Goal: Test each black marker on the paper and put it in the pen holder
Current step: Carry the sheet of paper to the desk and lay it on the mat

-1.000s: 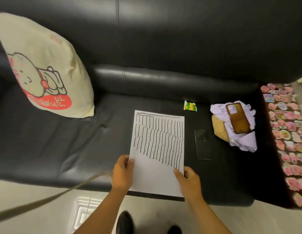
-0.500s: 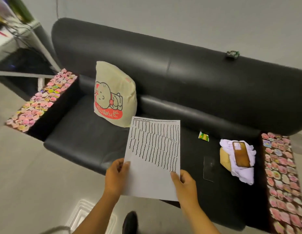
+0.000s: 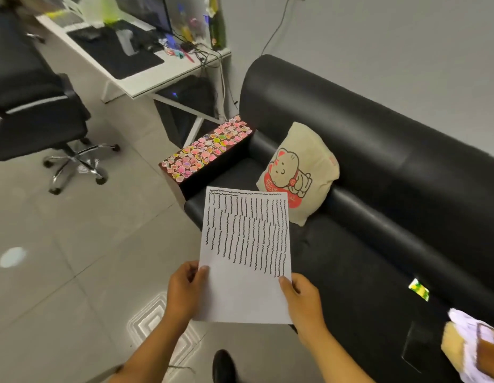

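I hold a white sheet of paper [image 3: 247, 288] in the air in front of me, over the floor by the sofa's left end. Its upper part is covered with rows of black wavy test lines; the bottom part is blank. My left hand [image 3: 185, 291] pinches the sheet's lower left edge, thumb on top. My right hand [image 3: 302, 302] pinches its lower right edge. No black marker and no pen holder can be made out; the far desk's items are blurred.
A black sofa [image 3: 378, 167] runs to the right, with a cat-print cushion [image 3: 298, 172] and a sticker-covered armrest [image 3: 207, 147]. A white desk [image 3: 146, 81] with a monitor and clutter stands at the far left, an office chair [image 3: 38, 117] beside it. Cloth and a phone [image 3: 477, 346] lie at the right edge.
The paper was lifted off the sofa seat and is now held in the air in both hands. My view has swung left, bringing the desk and chair into sight.
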A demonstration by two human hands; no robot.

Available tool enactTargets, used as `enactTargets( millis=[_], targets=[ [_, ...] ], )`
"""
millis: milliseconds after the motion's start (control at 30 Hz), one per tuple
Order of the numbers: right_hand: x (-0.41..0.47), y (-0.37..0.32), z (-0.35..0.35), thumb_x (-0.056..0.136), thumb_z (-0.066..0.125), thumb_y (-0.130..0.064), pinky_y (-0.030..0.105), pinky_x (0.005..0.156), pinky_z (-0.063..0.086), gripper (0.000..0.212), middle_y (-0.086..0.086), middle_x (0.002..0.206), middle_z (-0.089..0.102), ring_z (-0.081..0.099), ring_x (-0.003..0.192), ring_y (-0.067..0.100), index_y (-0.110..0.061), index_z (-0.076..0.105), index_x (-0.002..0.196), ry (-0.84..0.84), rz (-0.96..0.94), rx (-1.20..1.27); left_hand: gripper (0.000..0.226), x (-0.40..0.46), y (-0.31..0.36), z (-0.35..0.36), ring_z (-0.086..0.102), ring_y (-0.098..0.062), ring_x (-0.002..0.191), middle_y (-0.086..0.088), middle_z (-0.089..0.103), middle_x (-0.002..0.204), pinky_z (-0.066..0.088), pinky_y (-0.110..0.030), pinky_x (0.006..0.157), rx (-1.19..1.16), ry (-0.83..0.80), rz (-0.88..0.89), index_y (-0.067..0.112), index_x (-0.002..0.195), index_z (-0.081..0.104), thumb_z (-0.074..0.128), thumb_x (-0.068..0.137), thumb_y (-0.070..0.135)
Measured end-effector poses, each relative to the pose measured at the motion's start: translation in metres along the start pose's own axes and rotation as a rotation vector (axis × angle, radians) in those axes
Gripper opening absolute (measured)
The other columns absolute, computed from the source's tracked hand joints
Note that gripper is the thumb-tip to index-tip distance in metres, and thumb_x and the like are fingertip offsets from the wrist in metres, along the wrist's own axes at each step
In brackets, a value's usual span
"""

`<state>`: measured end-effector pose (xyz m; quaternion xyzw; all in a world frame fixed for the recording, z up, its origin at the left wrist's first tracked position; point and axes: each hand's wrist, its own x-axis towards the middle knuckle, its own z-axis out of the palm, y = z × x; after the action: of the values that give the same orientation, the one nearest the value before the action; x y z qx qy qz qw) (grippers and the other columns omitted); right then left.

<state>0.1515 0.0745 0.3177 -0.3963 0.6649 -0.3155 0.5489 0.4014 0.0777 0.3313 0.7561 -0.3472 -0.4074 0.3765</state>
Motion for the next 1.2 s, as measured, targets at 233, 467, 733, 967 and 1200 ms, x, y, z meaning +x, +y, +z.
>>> enactTargets(
  millis=[233,467,733,967,1200],
  targets=[
    [0.037,-0.06,0.105,0.098,0.061,-0.018,0.034,0.06,0.044,0.024,0.025,0.084,0.066,0.057,0.068,0.021,0.002,0.062,0.084,-0.116,-0.069,-0.093,0.01,0.055,-0.006,-0.094,0.068,-0.012,0.069,0.002,0.073,0.081,0.051,-0.024,0.057,-0.064,0.109,-0.055,0.019,0.09,0.067,0.058,0.092,0.022],
    [0.088,-0.11,0.197,0.099,0.061,-0.023,0.022,0.06,0.057,0.014,-0.007,0.084,0.076,0.074,0.077,0.011,-0.013,0.068,0.091,-0.235,-0.056,-0.145,0.011,0.119,-0.008,-0.159,0.07,-0.007,0.067,0.01,0.074,0.08,0.051,-0.02,0.055,-0.125,0.208,-0.104,0.023,0.089,0.068,0.058,0.093,0.023],
    [0.188,-0.179,0.307,0.099,0.061,-0.024,0.023,0.062,0.058,0.012,-0.008,0.087,0.077,0.074,0.078,0.007,-0.017,0.069,0.092,-0.387,-0.064,-0.211,0.012,0.227,0.005,-0.223,0.07,-0.011,0.069,0.01,0.074,0.081,0.057,-0.031,0.063,-0.146,0.354,-0.169,0.025,0.088,0.069,0.058,0.092,0.026],
    [0.252,-0.254,0.409,0.098,0.062,-0.021,0.051,0.078,0.06,0.013,0.007,0.091,0.076,0.073,0.086,0.026,-0.01,0.069,0.095,-0.496,-0.126,-0.295,0.011,0.314,0.025,-0.291,0.069,-0.011,0.072,0.012,0.074,0.081,0.054,-0.027,0.062,-0.181,0.468,-0.196,0.026,0.088,0.068,0.058,0.092,0.027],
    [0.307,-0.309,0.533,0.099,0.061,-0.024,0.047,0.072,0.056,0.02,0.019,0.095,0.073,0.069,0.091,0.04,-0.004,0.066,0.096,-0.527,-0.148,-0.295,0.009,0.421,0.03,-0.376,0.068,-0.004,0.072,0.015,0.072,0.08,0.05,-0.019,0.06,-0.193,0.492,-0.147,0.027,0.09,0.066,0.058,0.093,0.026]
  ],
)
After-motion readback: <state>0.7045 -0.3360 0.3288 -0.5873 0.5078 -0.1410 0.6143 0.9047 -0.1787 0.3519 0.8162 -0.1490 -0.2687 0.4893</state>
